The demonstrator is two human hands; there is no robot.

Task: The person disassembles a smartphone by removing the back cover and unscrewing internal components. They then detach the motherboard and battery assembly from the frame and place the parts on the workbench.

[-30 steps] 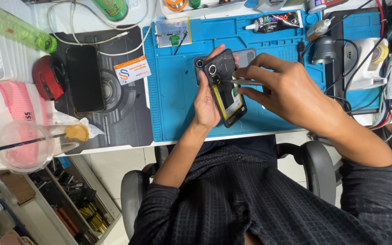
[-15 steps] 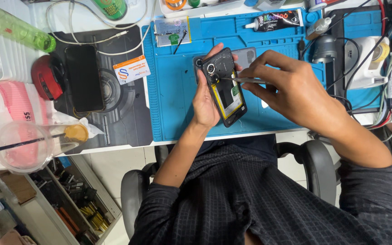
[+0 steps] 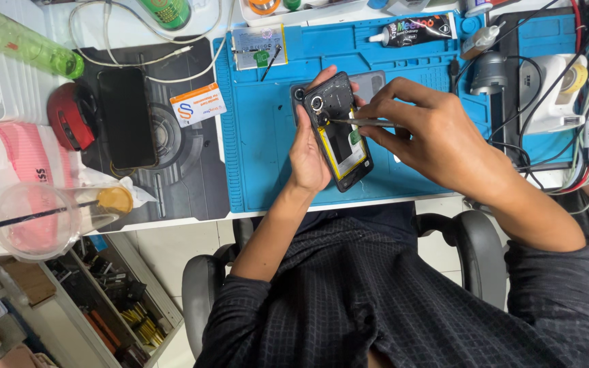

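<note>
My left hand [image 3: 308,153] grips an opened black phone [image 3: 341,133] from the side, back cover off, with its camera rings and a yellow-edged battery showing. It is held tilted over the blue work mat [image 3: 260,136]. My right hand [image 3: 431,133] pinches thin metal tweezers [image 3: 349,122], whose tip touches the phone's upper part near the camera. The grey back cover [image 3: 371,83] lies on the mat just behind the phone.
On the dark mat to the left lie a black phone [image 3: 127,117], a red mouse [image 3: 68,116] and a white-orange card [image 3: 198,103]. A black glue tube [image 3: 417,31], a small bottle [image 3: 480,41] and tangled cables [image 3: 581,157] sit at the right. A plastic cup [image 3: 42,218] stands front left.
The tweezers' tip has shifted slightly on the phone's upper part; both hands stay in nearly the same place.
</note>
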